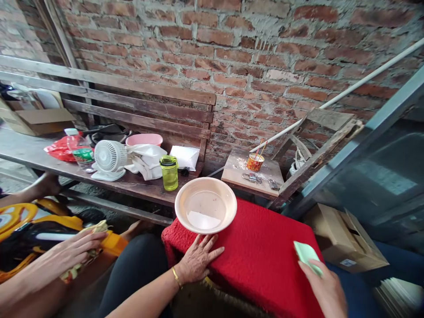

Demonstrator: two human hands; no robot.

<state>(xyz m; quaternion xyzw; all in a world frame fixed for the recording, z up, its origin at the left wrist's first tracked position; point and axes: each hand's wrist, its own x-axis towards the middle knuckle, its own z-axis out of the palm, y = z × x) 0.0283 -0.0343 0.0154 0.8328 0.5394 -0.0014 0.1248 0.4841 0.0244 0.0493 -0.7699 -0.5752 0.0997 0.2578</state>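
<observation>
My left hand [198, 259], with a gold bangle at the wrist, lies flat and open on the red cloth [265, 247]. Its fingertips reach the near side of a cream basin [228, 205] that holds clear water. At the right edge of the cloth, my right hand [326, 285] grips a pale green, flat block [307, 255] between thumb and fingers. The hand is slightly blurred, and whether the block is a sponge, soap or brush is unclear. The red cloth covers a low surface and drapes over its near edge.
Left, another person's hand [81, 249] holds food. On the wooden bench [145, 187] stand a green water bottle [169, 173], a white fan [111, 158] and a pink basin [144, 140]. Padlocks [251, 177] and an incense cup [255, 162] sit on a small table. Right is a cardboard box [341, 238].
</observation>
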